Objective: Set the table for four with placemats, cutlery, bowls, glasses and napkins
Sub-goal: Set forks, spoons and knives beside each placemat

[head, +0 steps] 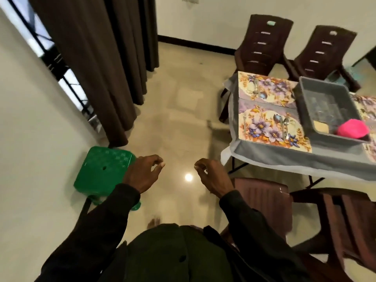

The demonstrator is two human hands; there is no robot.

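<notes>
The job looks roughly half done. On the table (284,157), under a grey cloth, two floral placemats lie side by side on the near-left end, the nearer placemat (262,129) and the farther placemat (268,86), each with cutlery on it: a spoon and what seems a fork on the nearer one (283,125), and blurred pieces on the farther one (255,86). Strips of two more floral mats (367,107) show at the picture's right edge behind a grey tub (301,110); whether they carry cutlery cannot be told.

The tub stands on the table, overlapping the mats, and holds what look like clear glasses (325,106), too blurred to count, plus a pink bundle (353,129) and a pale yellow block (321,126), which may be napkins. No glass, bowl or napkin is set at any place that shows, and no bowls are plainly visible anywhere. So glasses, bowls and napkins are judged still to come.

The person stands apart from the table, over the floor beside a green stool (103,169). The left hand (142,174) and right hand (213,178) are both raised in front of the body with fingers loosely curled, thumb near forefinger, holding nothing. Brown plastic chairs (262,43) stand around the table.
</notes>
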